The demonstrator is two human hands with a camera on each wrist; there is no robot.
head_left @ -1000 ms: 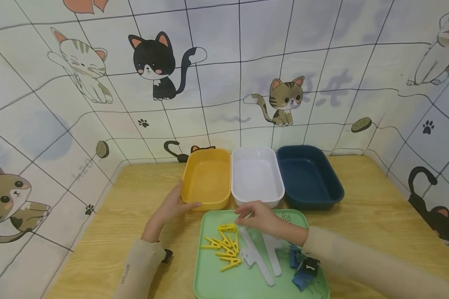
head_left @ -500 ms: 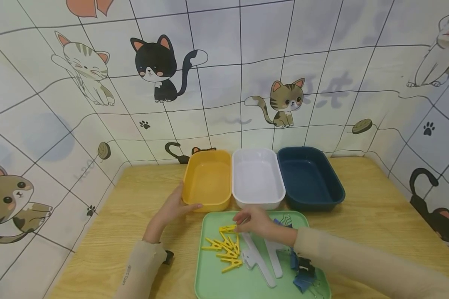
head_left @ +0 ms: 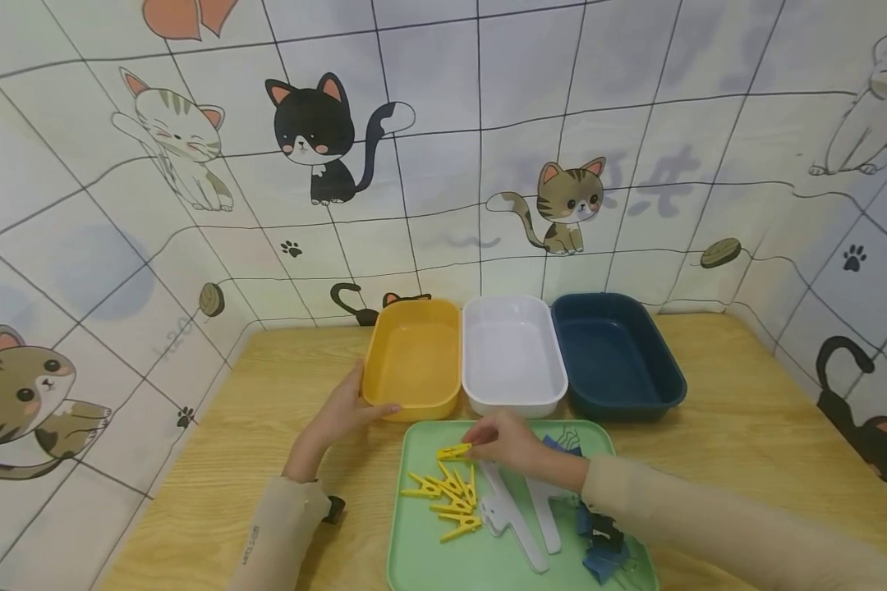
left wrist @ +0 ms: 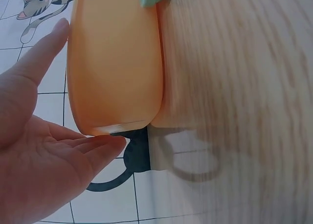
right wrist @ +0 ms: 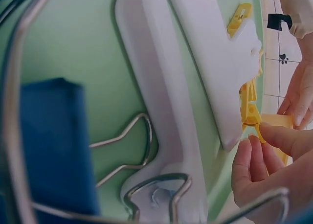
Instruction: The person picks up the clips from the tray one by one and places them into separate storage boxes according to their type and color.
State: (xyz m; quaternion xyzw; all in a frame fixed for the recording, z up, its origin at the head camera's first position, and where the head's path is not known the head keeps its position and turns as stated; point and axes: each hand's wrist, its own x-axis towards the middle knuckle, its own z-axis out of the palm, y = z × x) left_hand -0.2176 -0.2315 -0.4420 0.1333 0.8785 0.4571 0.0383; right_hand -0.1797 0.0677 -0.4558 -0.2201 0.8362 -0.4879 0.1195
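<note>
My right hand (head_left: 516, 447) pinches one end of a yellow clothespin (head_left: 451, 452) between thumb and fingertips, over the far part of the green tray (head_left: 421, 566). More yellow clothespins (head_left: 451, 502) lie in a heap just nearer. Straight fingers of my left hand (head_left: 337, 419) rest along the left side of the yellow bin (head_left: 414, 402), its thumb across the bin's front. The left wrist view shows that thumb and the fingertips (left wrist: 110, 141) against the bin's outer wall. Two long white plastic pieces (head_left: 517, 525), one with a cat-head shape, lie beside the clothespins.
Blue and black binder clips (head_left: 602, 550) sit at the tray's right, partly under my right forearm; their wire handles (right wrist: 146, 131) loom close in the right wrist view. A white bin (head_left: 513, 353) and a dark blue bin (head_left: 621, 361) stand right of the yellow one, near the wall.
My right hand has come down and slightly nearer to the far yellow clothespin and now pinches it. My left hand stays at the yellow bin.
</note>
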